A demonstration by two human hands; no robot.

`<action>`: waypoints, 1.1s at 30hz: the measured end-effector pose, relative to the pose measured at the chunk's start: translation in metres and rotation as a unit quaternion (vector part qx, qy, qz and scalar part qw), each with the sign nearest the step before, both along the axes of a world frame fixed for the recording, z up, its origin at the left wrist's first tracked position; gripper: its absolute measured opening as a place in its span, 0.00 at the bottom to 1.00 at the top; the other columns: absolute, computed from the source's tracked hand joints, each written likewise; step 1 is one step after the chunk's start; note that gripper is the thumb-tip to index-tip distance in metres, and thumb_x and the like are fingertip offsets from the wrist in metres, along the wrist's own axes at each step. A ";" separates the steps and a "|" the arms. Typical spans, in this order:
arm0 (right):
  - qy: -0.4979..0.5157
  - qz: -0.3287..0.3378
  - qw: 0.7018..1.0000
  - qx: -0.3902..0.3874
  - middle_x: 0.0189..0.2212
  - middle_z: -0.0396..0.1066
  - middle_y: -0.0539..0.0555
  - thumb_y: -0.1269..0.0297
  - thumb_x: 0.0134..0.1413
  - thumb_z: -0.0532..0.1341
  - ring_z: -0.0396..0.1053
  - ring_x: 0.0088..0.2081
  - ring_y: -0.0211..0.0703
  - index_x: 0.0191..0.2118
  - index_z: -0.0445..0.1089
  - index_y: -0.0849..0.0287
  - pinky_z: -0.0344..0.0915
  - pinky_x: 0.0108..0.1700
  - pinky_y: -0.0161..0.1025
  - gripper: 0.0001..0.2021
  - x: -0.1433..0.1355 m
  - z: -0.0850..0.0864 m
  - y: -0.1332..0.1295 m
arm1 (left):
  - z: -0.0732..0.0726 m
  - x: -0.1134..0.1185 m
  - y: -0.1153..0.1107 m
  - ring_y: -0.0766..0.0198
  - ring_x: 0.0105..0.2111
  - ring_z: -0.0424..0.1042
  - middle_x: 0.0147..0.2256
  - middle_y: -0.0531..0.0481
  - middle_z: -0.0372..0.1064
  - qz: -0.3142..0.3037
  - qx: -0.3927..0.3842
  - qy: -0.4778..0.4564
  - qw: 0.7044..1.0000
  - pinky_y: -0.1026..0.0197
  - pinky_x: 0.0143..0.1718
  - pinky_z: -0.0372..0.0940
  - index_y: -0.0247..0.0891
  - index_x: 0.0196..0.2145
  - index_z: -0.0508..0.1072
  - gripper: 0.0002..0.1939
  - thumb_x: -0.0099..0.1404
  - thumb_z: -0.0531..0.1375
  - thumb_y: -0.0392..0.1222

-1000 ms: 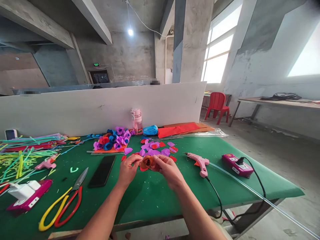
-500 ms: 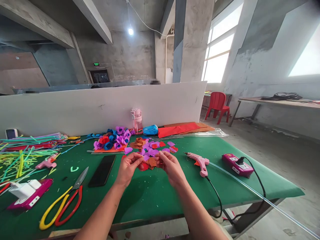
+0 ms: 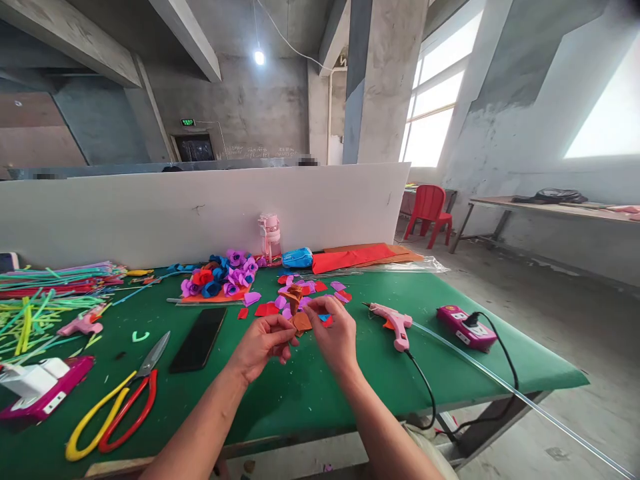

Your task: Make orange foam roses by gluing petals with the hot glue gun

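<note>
My left hand (image 3: 263,347) is closed in a pinch beneath a partly formed brown paper flower (image 3: 295,293); the spot where the fingers grip it is hidden. Opposite it, my right hand (image 3: 334,333) has thumb and forefinger pressed together at a brown paper petal (image 3: 301,323), just below the flower. Exact contact is hard to make out. Loose purple petals (image 3: 253,299) and red petals (image 3: 267,309) are scattered on the table behind the hands. To the right of them lies a pink hot glue gun (image 3: 395,323) with a long clear glue stick (image 3: 465,363) in its back.
Finished paper flowers (image 3: 220,273) are heaped behind a black phone (image 3: 199,339). Scissors (image 3: 125,393) lie at left beside pipe cleaners (image 3: 45,320), a second glue gun (image 3: 83,323) and a power strip (image 3: 55,393). Another power strip (image 3: 466,327) sits right on the green table (image 3: 400,387).
My hands have drawn closer together and shifted slightly lower at left. The brown flower has moved right, between them and above. A red piece near my left fingers now shows on the table.
</note>
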State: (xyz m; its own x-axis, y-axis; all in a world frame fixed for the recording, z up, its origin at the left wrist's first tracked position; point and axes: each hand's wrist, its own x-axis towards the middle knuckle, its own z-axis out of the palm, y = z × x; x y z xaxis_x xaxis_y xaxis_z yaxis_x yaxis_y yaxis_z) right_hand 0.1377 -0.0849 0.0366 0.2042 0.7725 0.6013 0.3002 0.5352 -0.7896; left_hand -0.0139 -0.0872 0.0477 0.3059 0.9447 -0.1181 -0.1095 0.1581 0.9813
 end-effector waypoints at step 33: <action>-0.274 -0.087 0.949 0.132 0.34 0.72 0.53 0.66 0.58 0.57 0.66 0.38 0.44 0.36 0.72 0.55 0.58 0.44 0.42 0.06 0.023 0.004 0.001 | -0.002 -0.012 0.003 0.74 0.10 0.61 0.19 0.50 0.71 -0.092 -0.090 -0.040 0.991 0.71 0.10 0.52 0.34 0.25 0.71 0.10 0.48 0.68 0.40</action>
State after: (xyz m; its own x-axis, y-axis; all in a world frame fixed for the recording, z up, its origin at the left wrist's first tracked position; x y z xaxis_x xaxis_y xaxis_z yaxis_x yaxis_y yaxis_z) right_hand 0.1612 -0.0839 0.0410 -0.0838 0.5637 0.8217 0.7294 0.5965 -0.3348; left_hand -0.0262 -0.0841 0.0454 0.4866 0.8380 -0.2470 -0.1398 0.3538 0.9248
